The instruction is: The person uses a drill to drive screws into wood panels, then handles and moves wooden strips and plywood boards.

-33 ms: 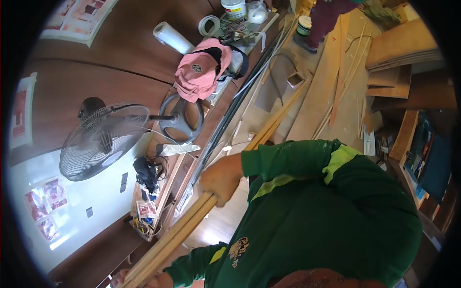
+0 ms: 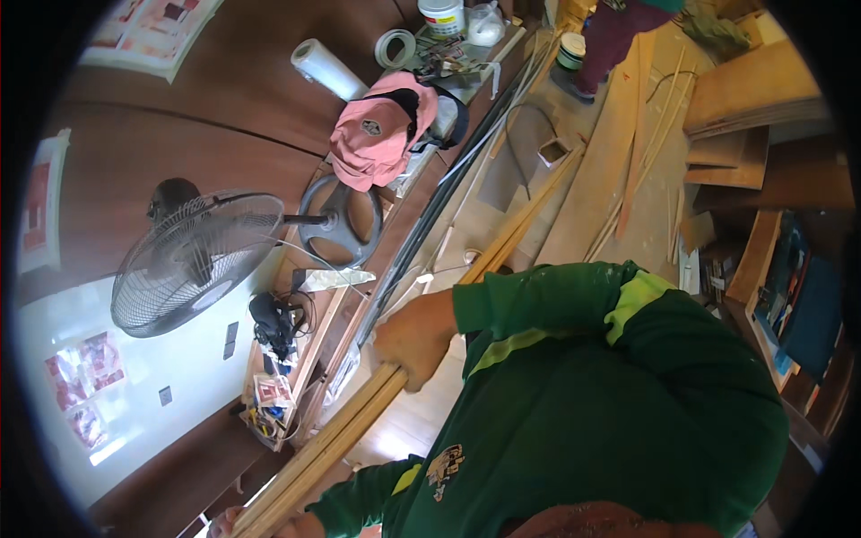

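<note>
A bundle of long, thin wooden strips (image 2: pixel 332 448) runs slantwise from the lower left edge, under my right forearm, to the floor area at the upper middle. My right hand (image 2: pixel 417 339) is closed around the bundle near its visible middle. At the lower left edge my left hand (image 2: pixel 294 525) grips the same strips, fingers on one side and the rest of the hand on the other. The picture's lower edge cuts off part of that hand and the near end of the strips. Both arms wear green sleeves with yellow-green bands.
A standing fan (image 2: pixel 197 264) and its round base (image 2: pixel 339 220) are at the left. A pink cap (image 2: pixel 377 130) lies on a bench beside a white roll (image 2: pixel 327 70). Boards (image 2: pixel 592 179) cover the floor ahead; stacked panels (image 2: pixel 753 90) stand right. Another person's leg (image 2: pixel 605 49) shows at the top.
</note>
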### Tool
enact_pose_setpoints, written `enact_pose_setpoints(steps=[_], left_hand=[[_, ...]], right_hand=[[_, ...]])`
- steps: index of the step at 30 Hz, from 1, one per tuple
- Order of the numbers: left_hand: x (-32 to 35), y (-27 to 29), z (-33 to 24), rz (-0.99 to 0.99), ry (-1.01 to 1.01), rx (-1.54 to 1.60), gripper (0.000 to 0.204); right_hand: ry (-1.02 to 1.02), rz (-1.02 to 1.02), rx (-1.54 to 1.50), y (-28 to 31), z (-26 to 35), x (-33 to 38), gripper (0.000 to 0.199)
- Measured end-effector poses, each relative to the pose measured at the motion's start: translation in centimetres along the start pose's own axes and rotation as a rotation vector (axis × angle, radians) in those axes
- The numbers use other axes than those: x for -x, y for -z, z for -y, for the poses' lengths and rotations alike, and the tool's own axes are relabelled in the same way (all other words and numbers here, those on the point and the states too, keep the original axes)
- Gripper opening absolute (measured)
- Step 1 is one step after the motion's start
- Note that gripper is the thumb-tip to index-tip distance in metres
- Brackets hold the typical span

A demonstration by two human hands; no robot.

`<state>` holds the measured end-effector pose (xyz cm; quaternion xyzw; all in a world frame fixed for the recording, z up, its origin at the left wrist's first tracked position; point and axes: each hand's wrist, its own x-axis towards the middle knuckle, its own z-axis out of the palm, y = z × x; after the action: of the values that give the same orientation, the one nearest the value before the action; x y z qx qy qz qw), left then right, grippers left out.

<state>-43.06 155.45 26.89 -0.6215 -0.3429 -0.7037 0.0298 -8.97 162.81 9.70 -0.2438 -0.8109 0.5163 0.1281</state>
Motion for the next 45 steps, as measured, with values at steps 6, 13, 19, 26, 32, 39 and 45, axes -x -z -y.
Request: enact_pose_setpoints(steps=[6, 13, 19, 26, 32, 39, 45], left_hand=[[0.2, 2.0, 2.5, -0.293, 0.357, 0.096, 0.036], [10.0, -2.5, 9.0, -0.451, 0.829, 0.657, 0.045], [17.9, -2.1, 11.2, -0.474, 0.857, 0.582, 0.060], [29.1, -13.2, 10.0, -0.465, 1.221, 0.324, 0.047], [36.2, -12.5, 11.6, -0.663, 1.369, 0.001, 0.024], [40.4, -8.2, 12.2, -0.785, 1.448, -0.044, 0.021], [42.8, -3.6, 13.4, -0.177, 1.505, -0.564, 0.019]], right_hand=[[-0.044, 0.218, 0.043, 3.0, 0.2, -4.3, 0.032], [-0.288, 0.242, 0.027, 0.6, -11.8, -3.7, 0.038], [-0.327, 0.374, -0.071, -1.1, -18.7, -2.8, 0.040], [-0.268, 0.536, -0.230, -5.2, -28.3, -3.6, 0.039], [-0.153, 0.409, -0.499, -5.9, -36.5, -0.6, 0.069], [-0.756, -0.354, 0.114, -3.2, -73.6, 10.4, 0.025], [-0.817, -0.407, 0.634, -1.1, -94.6, 15.9, 0.021]])
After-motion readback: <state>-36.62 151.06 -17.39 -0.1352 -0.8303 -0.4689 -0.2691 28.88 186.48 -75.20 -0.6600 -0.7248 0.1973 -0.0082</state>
